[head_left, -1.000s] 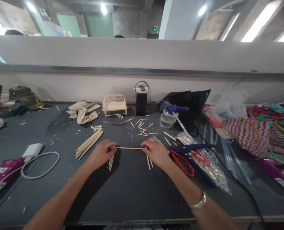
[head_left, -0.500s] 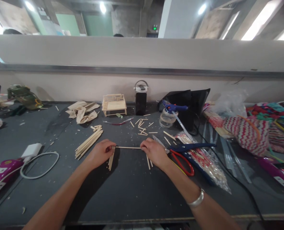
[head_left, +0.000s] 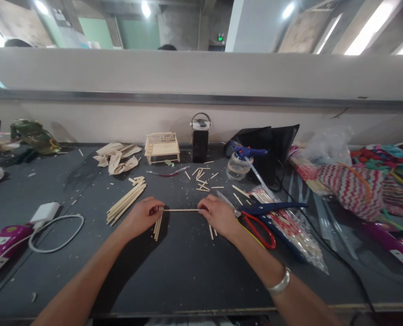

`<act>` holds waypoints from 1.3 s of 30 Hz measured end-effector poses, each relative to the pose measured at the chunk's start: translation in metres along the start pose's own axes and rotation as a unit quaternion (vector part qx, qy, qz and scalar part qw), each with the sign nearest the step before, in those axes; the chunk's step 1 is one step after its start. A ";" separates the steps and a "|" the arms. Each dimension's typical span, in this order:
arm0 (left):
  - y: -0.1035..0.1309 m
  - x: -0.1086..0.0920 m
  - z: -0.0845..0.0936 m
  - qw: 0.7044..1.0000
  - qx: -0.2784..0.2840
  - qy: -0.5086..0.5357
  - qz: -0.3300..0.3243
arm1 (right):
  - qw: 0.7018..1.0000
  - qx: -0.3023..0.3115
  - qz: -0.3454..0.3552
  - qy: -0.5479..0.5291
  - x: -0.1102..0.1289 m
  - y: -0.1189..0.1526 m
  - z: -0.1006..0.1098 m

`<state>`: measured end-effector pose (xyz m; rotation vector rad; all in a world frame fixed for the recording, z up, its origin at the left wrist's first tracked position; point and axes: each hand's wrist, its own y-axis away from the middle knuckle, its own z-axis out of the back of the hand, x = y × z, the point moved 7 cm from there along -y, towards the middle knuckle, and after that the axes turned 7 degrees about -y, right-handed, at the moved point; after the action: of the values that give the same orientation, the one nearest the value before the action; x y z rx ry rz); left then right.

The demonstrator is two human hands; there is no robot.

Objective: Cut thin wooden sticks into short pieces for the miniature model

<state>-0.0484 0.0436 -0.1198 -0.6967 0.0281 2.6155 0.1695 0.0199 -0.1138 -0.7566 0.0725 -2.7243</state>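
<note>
both hands are down at the desk (head_left: 184, 267), well apart, and here's the left hand (head_left: 146, 214), fingertips pinched shut on one end of a thin wooden stick (head_left: 181, 210), while the right hand (head_left: 219, 214) pinches the other end, the stick running level between them! a few short sticks (head_left: 158, 229) poke out beneath the left fingers, a second pair (head_left: 211, 232) beside the right. out at the edges, the stick bundle (head_left: 126, 202) lies just beyond the left hand, and the red-handled scissors (head_left: 261, 231) crowd the right wrist, next to the blue-handled tool (head_left: 272, 208). between the forearms it's bare desk, right down to the near edge, with loose cut pieces (head_left: 202, 180) scattered beyond the stick!
</note>
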 end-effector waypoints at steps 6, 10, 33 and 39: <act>0.000 0.000 0.003 1.000 0.015 -0.002 0.015 | 1.000 -0.003 0.004 0.026 -0.003 0.000 -0.006; 0.000 -0.001 0.003 1.000 0.016 -0.008 0.008 | 0.999 -0.015 0.000 0.044 -0.001 0.000 -0.007; -0.030 -0.097 -0.052 0.927 0.062 -0.308 -0.206 | 0.988 -0.143 -0.034 -0.056 -0.014 0.001 0.015; -0.045 -0.089 -0.047 0.929 0.046 -0.317 -0.187 | 0.988 -0.130 -0.051 -0.065 -0.014 0.000 0.012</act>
<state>0.0612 0.0430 -0.1141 0.1862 -0.1594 2.3238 0.1871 0.0247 -0.1102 -1.0346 0.3746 -2.7856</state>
